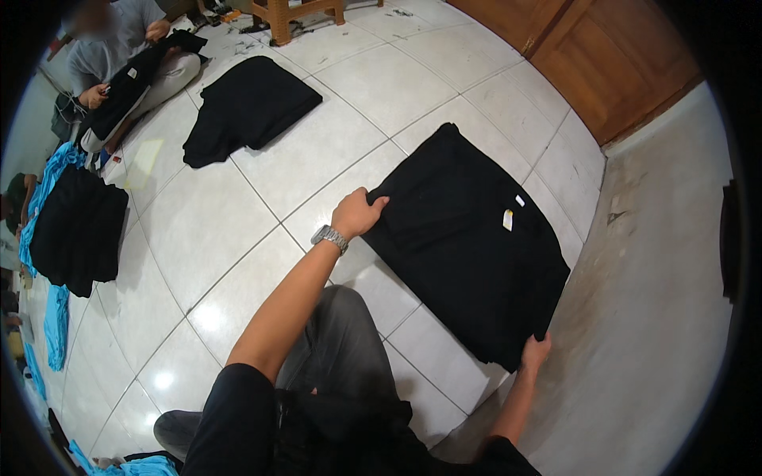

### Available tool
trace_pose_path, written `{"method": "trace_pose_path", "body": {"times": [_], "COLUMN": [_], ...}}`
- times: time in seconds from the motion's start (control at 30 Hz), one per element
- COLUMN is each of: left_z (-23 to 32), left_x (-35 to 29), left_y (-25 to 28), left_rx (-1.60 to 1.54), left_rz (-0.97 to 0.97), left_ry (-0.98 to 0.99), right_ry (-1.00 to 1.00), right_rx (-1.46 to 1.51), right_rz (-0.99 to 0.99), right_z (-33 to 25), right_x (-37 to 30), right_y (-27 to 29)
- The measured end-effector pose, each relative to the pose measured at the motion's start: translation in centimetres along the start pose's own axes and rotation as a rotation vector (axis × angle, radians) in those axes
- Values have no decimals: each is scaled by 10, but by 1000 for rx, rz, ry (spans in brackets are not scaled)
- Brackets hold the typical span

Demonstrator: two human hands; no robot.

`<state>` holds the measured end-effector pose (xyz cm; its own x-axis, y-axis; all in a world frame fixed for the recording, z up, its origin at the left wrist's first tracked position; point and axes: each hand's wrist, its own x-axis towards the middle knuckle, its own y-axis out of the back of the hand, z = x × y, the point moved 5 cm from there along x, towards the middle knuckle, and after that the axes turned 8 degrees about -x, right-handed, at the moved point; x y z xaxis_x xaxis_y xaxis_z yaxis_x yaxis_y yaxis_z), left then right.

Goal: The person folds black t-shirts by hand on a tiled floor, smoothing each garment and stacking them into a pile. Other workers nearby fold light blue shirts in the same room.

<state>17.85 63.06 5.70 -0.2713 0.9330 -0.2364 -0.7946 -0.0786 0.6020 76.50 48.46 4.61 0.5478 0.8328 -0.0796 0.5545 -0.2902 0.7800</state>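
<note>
A black garment (468,246), with a small white tag (520,201) and a white-and-yellow label (508,220) on it, lies spread over the tiles in front of me to the right. My left hand (359,214), wearing a metal watch (329,238) on the wrist, grips its left edge, thumb on top and fingers partly hidden. At the near right corner my right hand (536,353) pinches the cloth close to the wall. Whether the garment is one piece or several stacked layers, I cannot tell.
More black garments (250,107) lie ahead. A pile of black clothes (79,226) with light-blue cloth (55,325) beside it is at left. Another person (119,63) sits far left handling black cloth. A brown stool (298,14), wooden door (619,63) and grey wall (651,293) border the floor.
</note>
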Motion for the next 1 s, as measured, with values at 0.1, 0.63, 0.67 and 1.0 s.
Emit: {"method": "trace_pose_path", "body": {"times": [0.1,0.63,0.67,1.0], "left_z": [-12,-230,-247,-266], "left_x": [11,-315,-356,-590], "left_y": [1,122,130,162], "left_rx": [-20,-178,-212,-307], "left_rz": [79,387,444,905], "left_ry": [-78,88,158,302], "right_ry": [52,864,860,1070], "right_rx": [76,482,481,673], "right_rz": [196,154,118,-654], "right_z": [15,-224,-239,-358], "right_x": [-8,-76,-86,-273], "right_y": [-4,-36,-49,-127]}}
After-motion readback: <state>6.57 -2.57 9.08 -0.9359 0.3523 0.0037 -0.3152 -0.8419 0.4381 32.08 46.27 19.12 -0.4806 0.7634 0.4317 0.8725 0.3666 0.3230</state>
